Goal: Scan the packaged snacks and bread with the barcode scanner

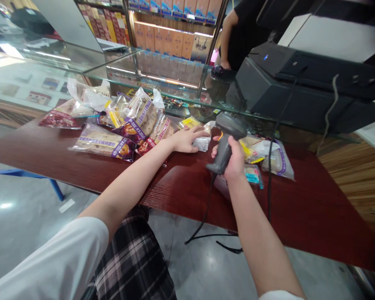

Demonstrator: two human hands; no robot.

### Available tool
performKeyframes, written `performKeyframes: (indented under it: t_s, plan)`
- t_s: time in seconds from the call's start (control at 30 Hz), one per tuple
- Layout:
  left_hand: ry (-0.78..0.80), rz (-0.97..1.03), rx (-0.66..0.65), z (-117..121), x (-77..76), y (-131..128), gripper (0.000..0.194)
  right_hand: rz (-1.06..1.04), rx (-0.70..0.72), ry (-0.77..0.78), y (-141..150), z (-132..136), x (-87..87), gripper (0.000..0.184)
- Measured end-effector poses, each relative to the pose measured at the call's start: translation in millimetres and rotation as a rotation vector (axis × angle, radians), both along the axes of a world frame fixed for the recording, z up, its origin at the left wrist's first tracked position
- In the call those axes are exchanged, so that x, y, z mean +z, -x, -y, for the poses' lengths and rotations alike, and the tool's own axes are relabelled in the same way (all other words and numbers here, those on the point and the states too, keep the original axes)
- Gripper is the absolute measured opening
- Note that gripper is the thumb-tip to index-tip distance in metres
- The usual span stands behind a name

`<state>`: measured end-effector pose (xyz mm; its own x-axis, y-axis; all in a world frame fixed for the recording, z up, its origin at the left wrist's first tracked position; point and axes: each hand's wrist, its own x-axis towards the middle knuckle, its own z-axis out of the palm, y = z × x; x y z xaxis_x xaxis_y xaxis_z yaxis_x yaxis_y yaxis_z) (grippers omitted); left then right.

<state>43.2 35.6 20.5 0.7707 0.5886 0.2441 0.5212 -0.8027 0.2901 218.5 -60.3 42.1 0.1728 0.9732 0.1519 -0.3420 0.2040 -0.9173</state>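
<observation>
- In the right hand (pixel 231 160): a grey handheld barcode scanner (pixel 224 143), its handle clamped in the fist and its head pointing up and away, towards the far side of the counter.
- At the left hand (pixel 184 141): extended fingers (pixel 198 131) rest on a small white packet (pixel 202 143), with no clear grip; the hands are apart, with the packet just beside the scanner.
- Under both hands: a dark red wood-grain counter (pixel 181 187), with a black cable (pixel 208 208) running from the scanner down past its edge.
- Just right of the right hand: a small packet with a teal label (pixel 253 175) and a bagged pastry (pixel 278 160).
- Beyond and left of the left hand: a heap of bagged flatbreads (pixel 103 142), some overlapping.
- Past the goods: a glass-topped display case (pixel 112 66), with a black desktop machine (pixel 300 83) to the right.
- Farthest off: a person in a black shirt (pixel 246 29), and shelves of boxed goods (pixel 165 41).
</observation>
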Motion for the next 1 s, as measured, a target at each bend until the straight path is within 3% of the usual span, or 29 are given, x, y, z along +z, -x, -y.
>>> performKeyframes:
  t_s: [0.17, 0.37, 0.53, 0.67, 0.8, 1.0]
  plan:
    - [0.035, 0.102, 0.055, -3.2, -2.2, -2.0, 0.058, 0.027, -0.006, 0.012, 0.9, 0.5, 1.1, 0.035]
    - [0.153, 0.400, 0.135, -10.7, 2.1, -2.7, 0.047, 0.043, 0.007, 0.017, 1.3, 1.0, 2.1, 0.036]
    - [0.439, 0.917, 0.318, -20.4, 7.5, 1.1, 0.046, 0.004, -0.009, 0.010, 0.3, -0.3, 0.7, 0.033]
    - [0.777, 1.298, 0.285, -28.1, 14.6, 12.4, 0.051, -0.004, -0.006, -0.004, -0.1, -1.0, 0.3, 0.032]
    - [0.996, 1.386, 0.182, -30.7, 22.4, 24.7, 0.051, -0.003, 0.016, 0.009, 0.6, 2.1, 4.1, 0.031]
    - [0.951, 1.303, 0.221, -36.8, 15.2, 22.4, 0.059, 0.072, 0.106, 0.033, 2.1, 8.3, 7.7, 0.033]
